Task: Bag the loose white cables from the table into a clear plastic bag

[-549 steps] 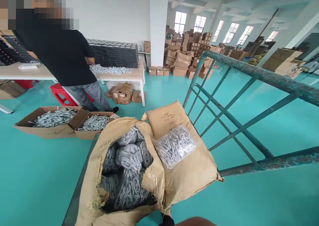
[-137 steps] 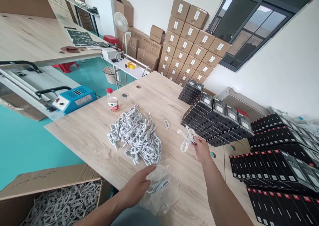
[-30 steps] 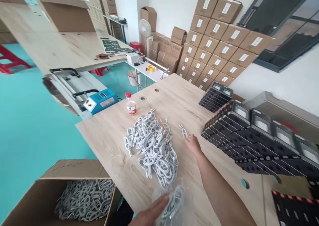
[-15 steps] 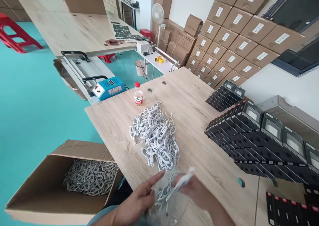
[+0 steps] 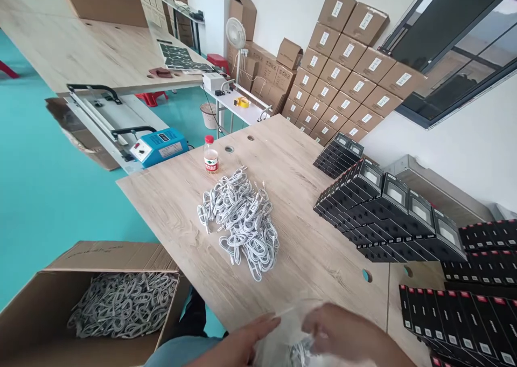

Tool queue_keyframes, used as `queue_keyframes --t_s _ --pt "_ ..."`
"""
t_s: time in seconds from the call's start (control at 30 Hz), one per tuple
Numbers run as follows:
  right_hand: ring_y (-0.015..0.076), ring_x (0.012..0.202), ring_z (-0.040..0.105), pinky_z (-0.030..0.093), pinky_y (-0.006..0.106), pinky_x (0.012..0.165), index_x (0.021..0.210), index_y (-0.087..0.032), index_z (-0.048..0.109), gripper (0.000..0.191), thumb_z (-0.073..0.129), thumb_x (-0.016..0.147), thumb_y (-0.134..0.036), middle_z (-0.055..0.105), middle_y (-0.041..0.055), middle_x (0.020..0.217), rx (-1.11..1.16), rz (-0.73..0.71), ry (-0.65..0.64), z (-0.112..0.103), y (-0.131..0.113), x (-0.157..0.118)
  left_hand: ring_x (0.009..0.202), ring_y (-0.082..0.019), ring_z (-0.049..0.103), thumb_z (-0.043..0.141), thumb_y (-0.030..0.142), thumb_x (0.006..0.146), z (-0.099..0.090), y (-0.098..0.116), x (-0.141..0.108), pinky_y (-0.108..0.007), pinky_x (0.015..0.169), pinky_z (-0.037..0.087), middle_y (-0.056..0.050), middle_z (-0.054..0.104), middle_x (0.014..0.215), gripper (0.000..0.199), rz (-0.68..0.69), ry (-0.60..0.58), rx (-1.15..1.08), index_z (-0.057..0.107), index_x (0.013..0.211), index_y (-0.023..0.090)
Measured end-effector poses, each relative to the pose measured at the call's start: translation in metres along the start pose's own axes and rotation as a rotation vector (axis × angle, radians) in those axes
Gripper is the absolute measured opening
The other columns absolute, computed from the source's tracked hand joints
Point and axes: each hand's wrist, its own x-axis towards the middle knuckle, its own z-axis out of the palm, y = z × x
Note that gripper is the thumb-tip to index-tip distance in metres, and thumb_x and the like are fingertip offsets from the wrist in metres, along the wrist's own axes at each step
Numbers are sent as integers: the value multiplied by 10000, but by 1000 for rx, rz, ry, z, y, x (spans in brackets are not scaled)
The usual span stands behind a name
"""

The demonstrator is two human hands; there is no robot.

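A clear plastic bag [image 5: 278, 337] lies low in front of me at the table's near edge. Grey-white coiled cables [image 5: 299, 352] show inside it, partly hidden by the film and my fingers. My left hand [image 5: 252, 337] grips the bag's left side, index finger stretched along its rim. At the bag's right side is my right hand [image 5: 343, 329], somewhat blurred, its fingers curled at the film. Just beyond the bag, a loose pile of coiled cables [image 5: 246, 221] rests on the wooden table [image 5: 307, 237].
At lower left, an open cardboard box [image 5: 100, 256] contains many more cables. A red-capped bottle [image 5: 210, 156] stands behind the pile. Stacked black boxes [image 5: 388, 210] line the right side, with more black boxes [image 5: 456, 318] nearer. A blue sealing machine [image 5: 159, 146] stands beyond the left edge.
The cable bundle in my right hand has gone down into the bag, and that hand is now at the bag's side. Both hands and the bag sit lower in view; the camera has turned slightly right.
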Motion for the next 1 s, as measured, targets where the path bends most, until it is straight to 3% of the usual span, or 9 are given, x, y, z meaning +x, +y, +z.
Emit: queue_keyframes --t_s 0.07,0.1,0.17,0.23,0.33,0.43,0.6,0.8,1.0 --pt "240 777 704 505 330 693 909 -203 711 293 503 881 -408 752 79 866 273 -131 142 -23 -15 42 1461 -309 379 562 44 651 -2 15 9 -459 1250 237 51 411 1586 818 15 -67 94 585 1408 354" --pt "223 786 690 496 319 705 903 -195 693 351 456 913 -454 742 79 868 333 -159 317 -34 -23 69 1440 -300 417 536 29 639 -3 23 12 -443 1239 271 47 450 1563 792 35 -106 148 632 1362 338" --pt "235 999 657 475 318 839 961 -196 682 316 559 860 -468 731 98 1034 384 -86 645 -51 -36 124 1348 -298 529 512 25 638 -4 36 16 -429 1185 368 10 576 1461 708 58 -144 256 709 1266 287" --pt "254 1040 643 467 322 845 922 -173 683 302 611 815 -446 725 121 1012 444 -7 688 -59 -45 172 1289 -316 579 527 57 671 -3 41 16 -434 1141 418 -43 627 1403 659 16 -121 364 699 1281 235" --pt "252 803 664 475 318 700 663 -164 638 286 642 753 -435 669 78 687 550 29 601 -57 -43 213 1332 -324 536 540 101 702 -2 34 11 -416 1148 398 -77 584 1451 688 -48 -12 391 622 1380 191" --pt "224 690 631 472 308 647 579 -177 594 317 660 702 -462 592 18 562 662 -31 568 -52 -28 211 1197 -291 623 537 122 693 0 17 6 -360 1043 473 -48 664 1349 674 -73 80 237 646 1351 217" --pt "187 722 625 539 317 707 769 -201 655 335 695 628 -503 668 9 737 881 -159 580 -56 -4 169 800 -218 657 550 197 690 4 -3 8 -291 759 521 -38 750 997 715 -182 116 62 594 1404 183" --pt "185 736 627 560 339 726 827 -210 665 357 722 589 -471 684 50 805 1090 -153 629 -55 19 155 851 -218 644 538 174 670 5 8 14 -287 778 502 -62 706 1202 719 -143 29 137 617 1384 186" --pt "196 751 594 473 287 635 727 -198 680 248 689 581 -397 687 25 738 1059 6 684 -28 23 194 897 -239 658 549 184 670 3 -7 6 -298 802 520 -57 740 1074 739 -186 23 88 590 1407 173"
